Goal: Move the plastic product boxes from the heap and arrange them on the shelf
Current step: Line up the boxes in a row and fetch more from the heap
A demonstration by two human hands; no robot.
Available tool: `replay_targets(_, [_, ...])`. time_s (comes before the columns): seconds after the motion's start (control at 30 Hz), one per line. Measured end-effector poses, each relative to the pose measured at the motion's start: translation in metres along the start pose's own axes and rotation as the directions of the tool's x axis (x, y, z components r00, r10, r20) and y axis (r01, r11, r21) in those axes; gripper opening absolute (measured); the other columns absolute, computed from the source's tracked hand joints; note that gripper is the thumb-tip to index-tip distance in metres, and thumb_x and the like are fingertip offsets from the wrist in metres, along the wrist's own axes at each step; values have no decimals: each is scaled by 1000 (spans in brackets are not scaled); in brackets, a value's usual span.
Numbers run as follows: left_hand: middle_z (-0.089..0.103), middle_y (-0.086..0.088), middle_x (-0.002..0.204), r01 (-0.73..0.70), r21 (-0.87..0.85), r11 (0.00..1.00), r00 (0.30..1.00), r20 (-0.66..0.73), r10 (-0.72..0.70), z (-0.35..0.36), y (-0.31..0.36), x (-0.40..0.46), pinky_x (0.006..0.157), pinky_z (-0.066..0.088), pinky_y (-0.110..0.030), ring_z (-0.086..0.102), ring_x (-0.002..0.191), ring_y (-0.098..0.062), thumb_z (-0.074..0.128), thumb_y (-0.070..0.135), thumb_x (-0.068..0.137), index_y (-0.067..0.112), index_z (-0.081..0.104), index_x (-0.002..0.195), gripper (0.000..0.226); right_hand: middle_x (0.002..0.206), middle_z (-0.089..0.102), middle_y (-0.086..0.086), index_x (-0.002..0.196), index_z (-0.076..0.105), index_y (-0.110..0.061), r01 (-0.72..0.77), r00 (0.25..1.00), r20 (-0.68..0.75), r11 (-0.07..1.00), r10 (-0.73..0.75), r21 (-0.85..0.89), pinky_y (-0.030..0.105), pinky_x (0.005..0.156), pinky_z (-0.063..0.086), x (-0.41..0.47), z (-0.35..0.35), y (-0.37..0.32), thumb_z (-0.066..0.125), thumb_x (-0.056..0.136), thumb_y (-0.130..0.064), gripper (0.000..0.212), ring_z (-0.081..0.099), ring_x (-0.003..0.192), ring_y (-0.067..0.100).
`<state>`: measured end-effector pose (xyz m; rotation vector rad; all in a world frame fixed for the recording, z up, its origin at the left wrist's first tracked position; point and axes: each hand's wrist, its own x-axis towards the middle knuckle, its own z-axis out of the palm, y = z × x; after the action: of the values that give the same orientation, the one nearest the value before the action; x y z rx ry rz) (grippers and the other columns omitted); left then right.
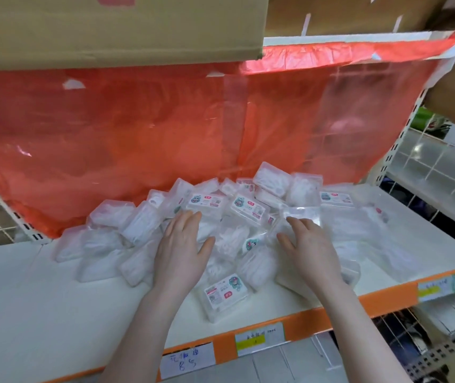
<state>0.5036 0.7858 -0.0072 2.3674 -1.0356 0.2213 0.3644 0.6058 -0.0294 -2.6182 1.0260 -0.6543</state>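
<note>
Plastic product boxes [221,233] — loose heap at shelf [41,313] twelve o'clock; left hand [182,258], right hand [312,252] flat, open-fingered, grasping nothing — likely sorting.

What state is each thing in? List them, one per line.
heap of plastic boxes: jumbled, unsorted on the shelf.
labelled box: lying label up, nearest the front edge.
left hand: open, flat on the heap.
right hand: open, fingers on a box.
red plastic sheet: hanging behind the heap.

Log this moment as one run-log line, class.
left hand: open, on heap | right hand: open, on heap | shelf: boxes unarranged
</note>
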Motion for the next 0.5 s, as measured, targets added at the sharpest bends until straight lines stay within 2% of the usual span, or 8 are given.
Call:
replay_targets(0.2, [35,-3,150,6,10,1000,1000,-5,-6,2,-1,2,110,20,-27,24,140,-17,55,34,92,12,40,141,56,119,56,12,132,46,-13,-5,996,86,1000,5,0,38,85,40,8,4,3,55,90,-33,47,50,110,31])
replay_targets(0.37, [35,-2,150,4,10,1000,1000,-2,-4,3,-3,5,111,21,-28,24,140,-16,56,34,92,14,40,141,56,120,57,12,127,52,-11,-3,998,62,999,0,43,37,86,39,14,4,1,56,89,-30,43,50,111,30])
replay_targets(0.5, [38,-2,147,4,0,1000,1000,-22,-4,3,-5,7,110,22,-27,26,140,-16,58,32,91,13,42,140,55,123,56,10,131,50,-11,51,998,20,992,-54,113,32,89,35,25,6,-9,57,90,-31,46,49,115,27])
